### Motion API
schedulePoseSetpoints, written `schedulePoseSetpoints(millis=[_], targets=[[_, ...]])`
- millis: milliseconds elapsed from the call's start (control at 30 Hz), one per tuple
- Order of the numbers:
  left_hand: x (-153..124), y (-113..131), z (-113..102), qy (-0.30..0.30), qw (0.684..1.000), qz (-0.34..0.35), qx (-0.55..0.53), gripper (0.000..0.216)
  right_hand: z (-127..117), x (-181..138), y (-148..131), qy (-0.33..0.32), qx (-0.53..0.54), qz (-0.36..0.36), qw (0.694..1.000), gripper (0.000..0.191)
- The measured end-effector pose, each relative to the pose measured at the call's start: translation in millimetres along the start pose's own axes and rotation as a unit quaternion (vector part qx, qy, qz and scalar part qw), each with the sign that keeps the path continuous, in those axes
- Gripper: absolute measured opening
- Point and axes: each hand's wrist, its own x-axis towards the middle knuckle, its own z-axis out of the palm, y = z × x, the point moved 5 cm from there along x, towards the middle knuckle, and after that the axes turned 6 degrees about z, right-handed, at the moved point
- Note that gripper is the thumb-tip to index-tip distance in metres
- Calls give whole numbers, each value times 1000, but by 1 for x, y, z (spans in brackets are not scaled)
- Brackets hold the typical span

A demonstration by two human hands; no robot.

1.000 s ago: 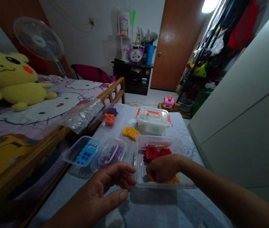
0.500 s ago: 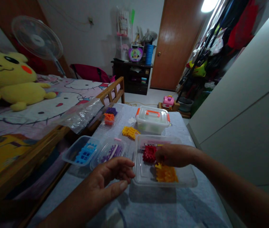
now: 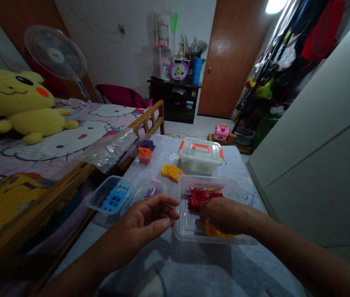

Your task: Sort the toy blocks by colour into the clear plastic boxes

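A clear plastic tray (image 3: pixel 183 236) lies on the cloth-covered table in front of me. Red toy pieces (image 3: pixel 196 199) sit in its middle and orange toy pieces (image 3: pixel 211 231) at its near side. My right hand (image 3: pixel 223 214) is inside the tray, fingers curled down onto the orange pieces, just right of the red ones; its fingertips are hidden. My left hand (image 3: pixel 150 216) hovers at the tray's left rim, fingers loosely bent and apart, holding nothing.
A small tub with blue pieces (image 3: pixel 111 199) and one with purple pieces (image 3: pixel 150 191) stand left of the tray. Behind it are loose yellow pieces (image 3: pixel 171 172), a lidded box with an orange handle (image 3: pixel 200 154) and a plastic bag (image 3: pixel 108 148). Bed at left, wardrobe (image 3: pixel 317 144) at right.
My right hand went from the orange pieces to the red ones and is now back over the orange pieces. My left hand has edged up to the tray's rim.
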Motion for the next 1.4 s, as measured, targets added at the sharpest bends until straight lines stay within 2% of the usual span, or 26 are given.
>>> schedulePoseSetpoints(millis=[100,200,333,433,500,533,600,633,700,800,867,900,1000,1133,1267,1400], targets=[[5,9,-3,8,1000,4,14,29,12,9,-1,-12,-5,16,1000,27],[16,25,-16,33,998,22,48,27,25,15,5,-4,-25,20,999,25],[53,44,-41,58,987,63,136,30,27,14,6,-26,-21,20,999,29],[97,44,-56,37,955,57,288,36,10,1,2,-3,54,-8,998,31],[127,34,-61,19,904,-3,426,44,-6,-17,5,70,135,-35,988,32],[141,28,-62,15,893,-29,449,47,-12,-28,11,125,178,-45,975,31],[164,16,-60,10,878,-66,474,53,-16,-54,35,257,248,-17,934,31],[173,9,-58,10,871,-85,485,57,-12,-68,52,326,280,20,903,31],[188,-4,-54,14,857,-122,500,66,9,-89,88,422,341,112,832,35],[201,-22,-53,39,837,-160,522,87,57,-101,130,514,411,267,704,34],[206,-32,-54,55,825,-175,534,96,83,-95,141,545,439,320,639,33],[208,-37,-54,58,821,-180,539,98,93,-88,143,552,451,332,618,34],[208,-47,-52,58,813,-180,551,101,114,-65,144,555,460,353,596,36],[206,-50,-49,59,807,-155,567,104,135,-42,149,539,484,347,596,38],[210,-47,-47,32,816,-112,566,88,149,-31,158,529,506,330,595,42],[213,-47,-40,-11,820,-55,569,71,149,-30,162,536,492,332,601,44]])
